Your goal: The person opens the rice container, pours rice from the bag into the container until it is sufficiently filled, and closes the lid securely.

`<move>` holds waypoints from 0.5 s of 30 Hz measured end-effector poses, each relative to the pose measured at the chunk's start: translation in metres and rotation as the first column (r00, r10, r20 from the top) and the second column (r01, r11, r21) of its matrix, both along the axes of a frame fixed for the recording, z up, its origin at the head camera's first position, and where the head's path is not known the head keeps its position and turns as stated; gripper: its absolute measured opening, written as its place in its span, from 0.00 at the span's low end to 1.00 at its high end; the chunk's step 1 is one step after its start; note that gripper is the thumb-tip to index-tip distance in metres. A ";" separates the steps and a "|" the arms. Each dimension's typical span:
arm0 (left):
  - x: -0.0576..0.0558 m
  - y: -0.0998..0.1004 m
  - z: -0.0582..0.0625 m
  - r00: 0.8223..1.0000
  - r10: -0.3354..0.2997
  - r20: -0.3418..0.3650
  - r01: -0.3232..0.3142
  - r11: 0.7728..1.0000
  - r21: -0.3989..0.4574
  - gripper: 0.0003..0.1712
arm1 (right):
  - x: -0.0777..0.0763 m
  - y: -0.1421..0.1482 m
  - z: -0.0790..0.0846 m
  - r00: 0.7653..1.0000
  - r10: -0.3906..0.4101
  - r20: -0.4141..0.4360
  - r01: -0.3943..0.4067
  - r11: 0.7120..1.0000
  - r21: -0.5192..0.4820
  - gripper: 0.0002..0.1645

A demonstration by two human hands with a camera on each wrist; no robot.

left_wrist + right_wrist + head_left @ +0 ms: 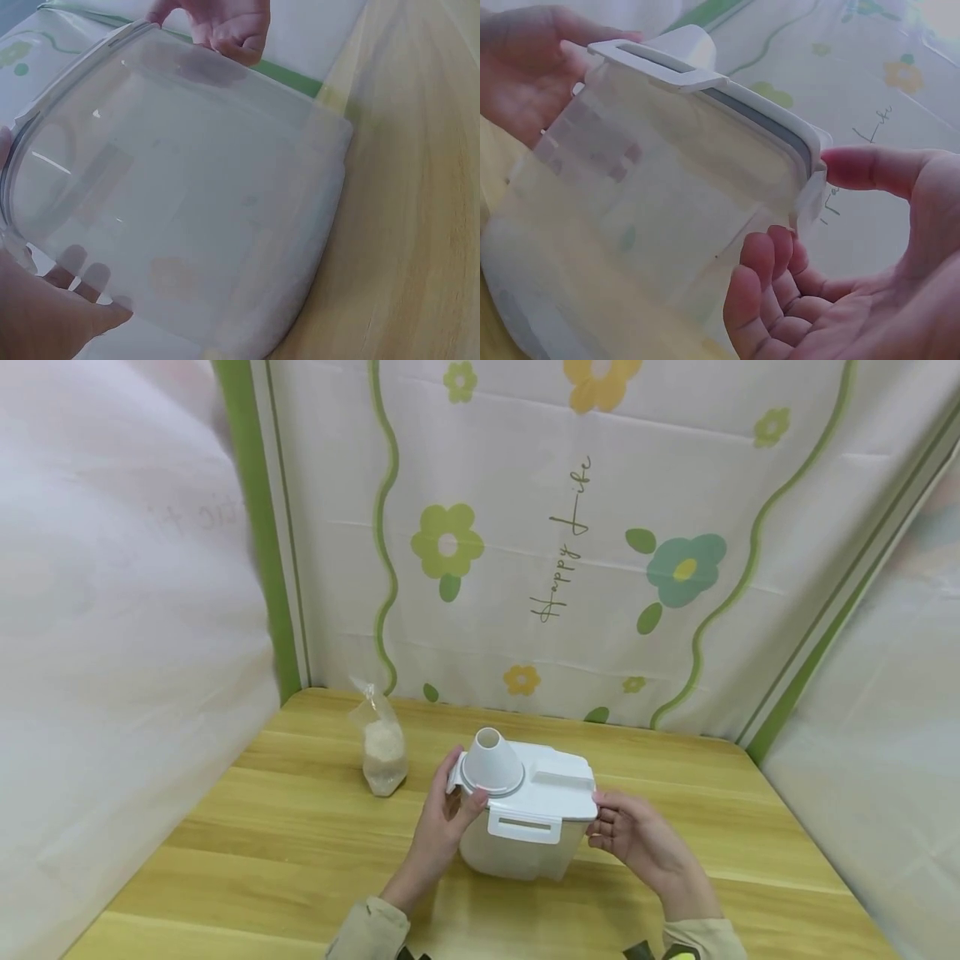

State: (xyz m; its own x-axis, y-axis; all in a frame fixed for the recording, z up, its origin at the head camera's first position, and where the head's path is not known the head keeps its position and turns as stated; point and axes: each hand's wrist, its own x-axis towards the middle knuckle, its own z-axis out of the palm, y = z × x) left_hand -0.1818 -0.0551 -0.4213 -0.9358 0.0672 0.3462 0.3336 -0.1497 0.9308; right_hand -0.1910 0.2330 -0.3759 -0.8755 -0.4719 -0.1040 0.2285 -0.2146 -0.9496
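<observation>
A translucent storage container (517, 856) with a white lid (551, 785) stands on the table. On the lid's left part sits a white cone-shaped spout (491, 764). My left hand (442, 822) grips the container's left end, its thumb on the lid's edge beside the cone and its fingers down the side wall. At the opposite end, my right hand (645, 843) pinches the end clip (808, 201) between thumb and curled fingertips. The slotted front clip (525, 827) juts outward from the wall. A clear bag of pale grains (385, 756) stands farther back on the left.
The wooden table (285, 860) extends around the container on both sides. Behind it hangs a white curtain (495, 635) printed with flowers, and more white cloth (135, 652) hangs at the sides.
</observation>
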 end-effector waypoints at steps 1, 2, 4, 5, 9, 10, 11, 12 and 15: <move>0.000 0.000 0.000 1.000 -0.004 -0.001 0.004 1.000 0.004 0.43 | 0.000 0.000 -0.001 1.000 0.012 0.017 -0.011 1.000 -0.019 0.14; 0.000 0.000 0.000 1.000 -0.007 0.001 0.007 1.000 0.006 0.43 | 0.000 0.000 -0.001 0.999 0.019 0.034 -0.017 0.999 -0.038 0.13; 0.000 -0.001 0.000 1.000 -0.012 0.003 0.012 1.000 0.008 0.43 | -0.001 -0.001 -0.003 0.998 0.020 0.065 -0.015 0.997 -0.070 0.12; 0.000 -0.001 0.000 1.000 -0.014 0.004 0.014 1.000 0.007 0.43 | -0.001 -0.001 -0.004 0.997 0.017 0.077 -0.010 0.997 -0.082 0.12; 0.000 -0.001 0.001 1.000 -0.019 0.010 0.019 1.000 0.008 0.43 | -0.002 -0.002 -0.008 0.995 0.020 0.102 -0.007 0.992 -0.126 0.12; 0.000 -0.001 0.001 1.000 -0.020 0.011 0.020 1.000 0.008 0.43 | -0.002 -0.001 -0.009 0.994 0.027 0.106 -0.012 0.990 -0.141 0.13; 0.000 -0.001 0.001 1.000 -0.022 0.012 0.022 1.000 0.009 0.43 | -0.003 -0.001 -0.010 0.994 0.039 0.106 -0.022 0.987 -0.159 0.13; 0.000 -0.001 0.001 1.000 -0.023 0.012 0.023 1.000 0.011 0.43 | -0.004 0.000 -0.011 0.993 0.055 0.105 -0.035 0.983 -0.178 0.14; -0.001 -0.001 0.001 1.000 -0.023 0.011 0.023 1.000 0.012 0.43 | -0.005 0.002 -0.015 0.989 0.117 0.095 -0.091 0.965 -0.245 0.16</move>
State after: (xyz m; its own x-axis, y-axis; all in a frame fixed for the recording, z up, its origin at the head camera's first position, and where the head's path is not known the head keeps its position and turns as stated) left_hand -0.1825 -0.0564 -0.4203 -0.9379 0.0850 0.3364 0.3192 -0.1685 0.9326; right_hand -0.1965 0.2351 -0.3906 -0.8102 -0.5822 -0.0678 0.3594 -0.4021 -0.8421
